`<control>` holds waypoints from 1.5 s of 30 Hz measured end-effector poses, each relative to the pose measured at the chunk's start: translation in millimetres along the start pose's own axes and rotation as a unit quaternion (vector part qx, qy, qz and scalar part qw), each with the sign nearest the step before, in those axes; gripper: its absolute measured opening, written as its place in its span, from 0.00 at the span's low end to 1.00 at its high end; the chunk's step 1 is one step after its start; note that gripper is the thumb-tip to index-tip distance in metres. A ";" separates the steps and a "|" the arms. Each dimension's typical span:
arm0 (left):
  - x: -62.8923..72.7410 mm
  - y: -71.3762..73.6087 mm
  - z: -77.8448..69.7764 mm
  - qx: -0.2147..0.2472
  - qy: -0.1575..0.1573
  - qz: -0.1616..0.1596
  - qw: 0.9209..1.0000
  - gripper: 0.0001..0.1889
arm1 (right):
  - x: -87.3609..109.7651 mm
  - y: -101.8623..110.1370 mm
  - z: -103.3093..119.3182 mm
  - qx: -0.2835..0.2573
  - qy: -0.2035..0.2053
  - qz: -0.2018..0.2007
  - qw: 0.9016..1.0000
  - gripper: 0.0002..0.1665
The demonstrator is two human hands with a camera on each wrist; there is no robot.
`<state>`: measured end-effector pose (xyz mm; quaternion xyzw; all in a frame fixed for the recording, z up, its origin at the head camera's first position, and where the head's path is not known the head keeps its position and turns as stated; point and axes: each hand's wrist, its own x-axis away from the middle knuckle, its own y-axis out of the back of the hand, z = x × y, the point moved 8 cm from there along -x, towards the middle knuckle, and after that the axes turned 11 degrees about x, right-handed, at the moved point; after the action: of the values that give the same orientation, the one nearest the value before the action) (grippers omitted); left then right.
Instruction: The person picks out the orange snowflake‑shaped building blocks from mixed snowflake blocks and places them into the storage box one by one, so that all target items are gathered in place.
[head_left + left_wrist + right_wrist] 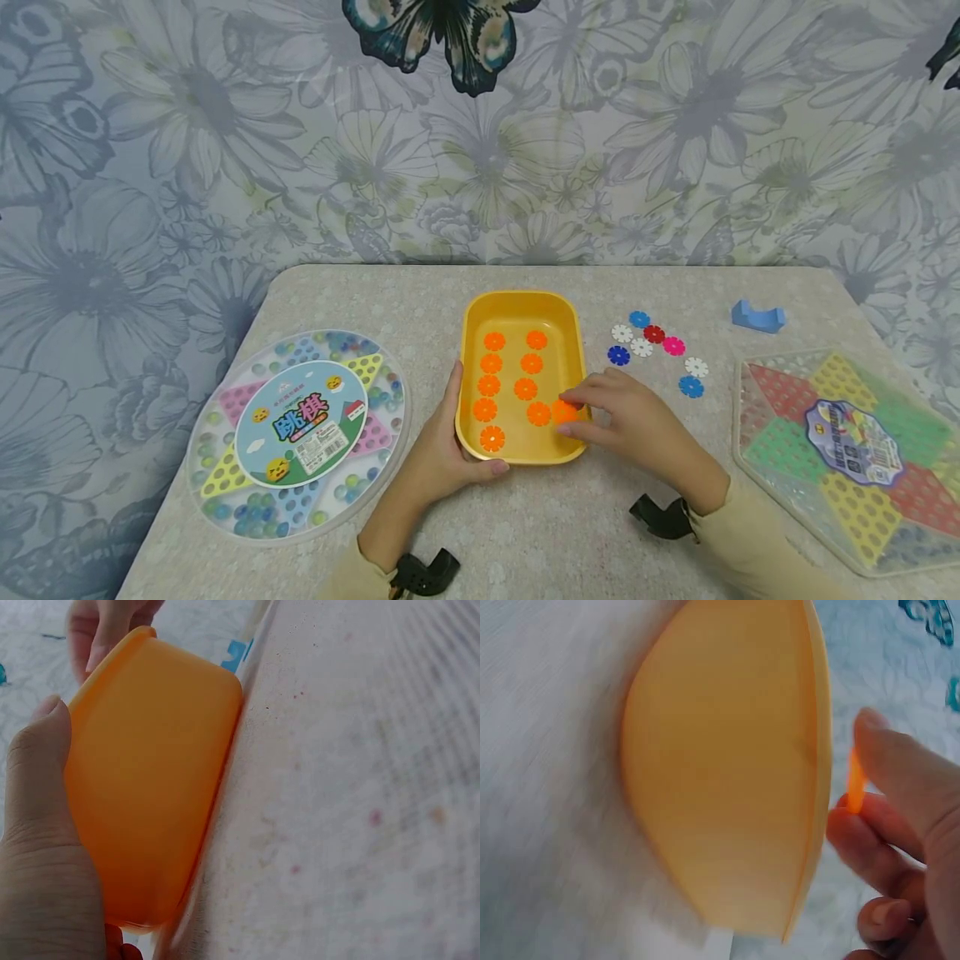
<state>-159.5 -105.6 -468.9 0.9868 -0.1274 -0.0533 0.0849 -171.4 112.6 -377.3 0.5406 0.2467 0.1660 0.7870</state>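
A yellow plastic tray (517, 312) stands in the middle of the table. Inside it lie several orange notched discs (489, 386) in two columns, the left one longer. My left hand (442, 454) grips the tray's near left corner, its thumb along the front rim. Over the tray's right rim, my right hand (618, 417) pinches one orange disc (856, 780) between thumb and fingers. In the right wrist view that disc is edge-on, just above the rim. The left wrist view shows the tray's outer wall (154, 765), with the left thumb against it.
Loose discs lie right of the tray, among them a red disc (654, 334) and a pink disc (674, 346). Behind them stands a blue plastic holder (758, 317). A round marble game box (300, 425) lies at left, a hexagonal one (855, 450) at right.
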 end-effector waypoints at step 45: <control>-1.7 2.2 2.3 -0.016 0.004 -0.007 1.000 0.72 | -29.6 -20.3 32.0 0.055 0.025 -0.045 0.997 0.09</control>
<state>-161.9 -107.7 -470.7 0.9863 -0.1197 -0.0524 0.1011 -177.7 65.0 -380.6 0.5669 0.2994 0.1304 0.7563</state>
